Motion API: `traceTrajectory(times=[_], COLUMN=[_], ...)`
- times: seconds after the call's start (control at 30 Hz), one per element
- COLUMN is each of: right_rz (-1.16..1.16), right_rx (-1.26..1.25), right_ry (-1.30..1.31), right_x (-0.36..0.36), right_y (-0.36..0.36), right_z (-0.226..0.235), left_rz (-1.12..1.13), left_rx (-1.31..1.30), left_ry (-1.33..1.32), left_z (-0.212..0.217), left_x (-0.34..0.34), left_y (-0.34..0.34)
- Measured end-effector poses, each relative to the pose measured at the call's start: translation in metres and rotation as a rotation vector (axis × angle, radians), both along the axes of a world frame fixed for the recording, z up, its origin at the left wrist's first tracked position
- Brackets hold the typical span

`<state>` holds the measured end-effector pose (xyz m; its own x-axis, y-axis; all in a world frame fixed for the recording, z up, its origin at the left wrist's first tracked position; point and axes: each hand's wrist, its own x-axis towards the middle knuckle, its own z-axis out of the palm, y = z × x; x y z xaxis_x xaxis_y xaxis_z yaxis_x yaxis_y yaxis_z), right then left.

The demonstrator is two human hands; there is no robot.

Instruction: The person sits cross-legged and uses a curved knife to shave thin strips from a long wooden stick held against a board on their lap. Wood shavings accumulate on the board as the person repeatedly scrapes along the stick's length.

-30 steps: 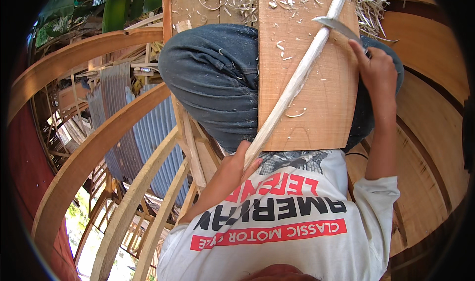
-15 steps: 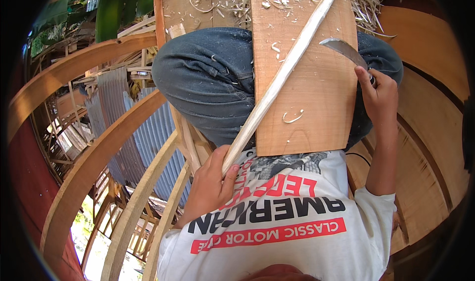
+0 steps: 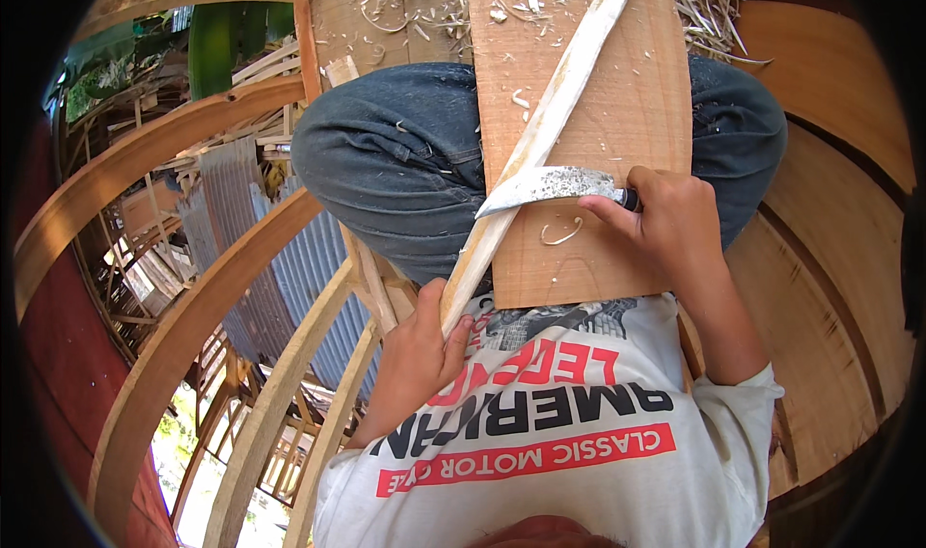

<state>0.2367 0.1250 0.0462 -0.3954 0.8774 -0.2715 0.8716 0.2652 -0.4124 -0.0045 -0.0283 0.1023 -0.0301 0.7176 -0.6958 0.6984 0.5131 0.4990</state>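
Observation:
A long, pale wooden stick (image 3: 555,114) slants across a flat wooden board (image 3: 617,95) that rests on my lap. My left hand (image 3: 421,355) is wrapped round the stick's near end, close to my shirt. In my right hand (image 3: 670,218) is a curved knife (image 3: 550,185) with a dark handle, most of which the fingers hide. Its blade lies across the stick, with the tip reaching past the stick's left side. A curled wood shaving (image 3: 562,232) sits on the board just below the blade.
My bent knees in jeans (image 3: 386,152) flank the board. Wood shavings (image 3: 709,8) are heaped beyond it. Curved wooden ribs (image 3: 193,326) rise at the left, with corrugated metal sheets (image 3: 313,278) beyond them. Wooden planks (image 3: 820,287) curve up at the right.
My right hand has brought the knife left and toward me, from above the board's right side onto the stick. The board and stick have shifted slightly left; the left hand keeps its hold.

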Motion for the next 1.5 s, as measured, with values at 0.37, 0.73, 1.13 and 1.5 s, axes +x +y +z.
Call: traceTrajectory(times=[0.37,0.73,1.13,1.5], right_rz=[0.011,-0.184,0.054,-0.083], right_rx=[0.154,0.049,0.028,0.206], right_ry=[-0.074,-0.206,-0.158,-0.263], right_x=[-0.003,0.015,-0.007,0.007], right_y=[0.021,0.055,0.016,0.059], right_z=[-0.007,0.008,0.004,-0.025], left_rz=[-0.005,0.12,0.172,0.19], left_rx=[-0.004,-0.16,-0.135,-0.121], left_ry=[-0.05,-0.172,-0.438,-0.462], left_z=[-0.002,-0.002,-0.012,-0.016], left_x=[0.0,-0.003,-0.007,-0.004], left_y=[-0.006,-0.007,-0.008,-0.012])
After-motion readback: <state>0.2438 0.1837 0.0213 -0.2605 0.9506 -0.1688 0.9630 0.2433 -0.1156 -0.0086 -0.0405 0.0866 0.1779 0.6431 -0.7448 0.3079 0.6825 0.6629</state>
